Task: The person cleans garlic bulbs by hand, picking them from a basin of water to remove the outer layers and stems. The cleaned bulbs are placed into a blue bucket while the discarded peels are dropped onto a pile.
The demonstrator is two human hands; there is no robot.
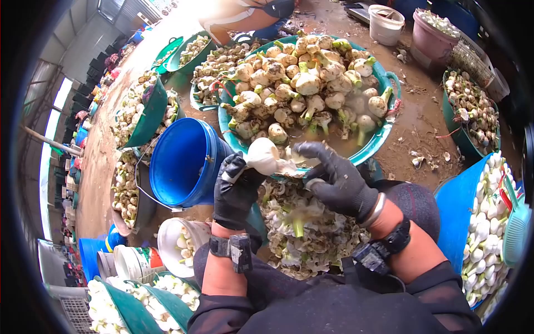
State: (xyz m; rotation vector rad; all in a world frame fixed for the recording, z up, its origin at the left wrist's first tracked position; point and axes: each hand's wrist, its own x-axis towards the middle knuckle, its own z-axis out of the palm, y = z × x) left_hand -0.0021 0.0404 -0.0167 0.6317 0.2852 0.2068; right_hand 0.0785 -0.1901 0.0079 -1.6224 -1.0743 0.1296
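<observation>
In a black glove, my left hand (pixel 238 186) is closed round the lower side of a white, peeled garlic bulb (pixel 263 156). My right hand (pixel 337 179), also gloved, is just right of the bulb, fingers curled; a small pale thing shows at its fingers, too small to name. Loose skin hangs between the bulb and the right hand. Beyond both hands stands a wide teal tub (pixel 394 89) of muddy water, heaped with brown, unpeeled bulbs (pixel 307 83). Below the hands is a pile of peelings (pixel 295 222).
An empty blue bucket (pixel 181 161) lies tilted at the left, with a white bucket (pixel 175 245) below it. Peeled bulbs (pixel 489 222) fill a blue container at the right. Green tubs of bulbs stand around, and a person (pixel 245 19) is beyond the tub.
</observation>
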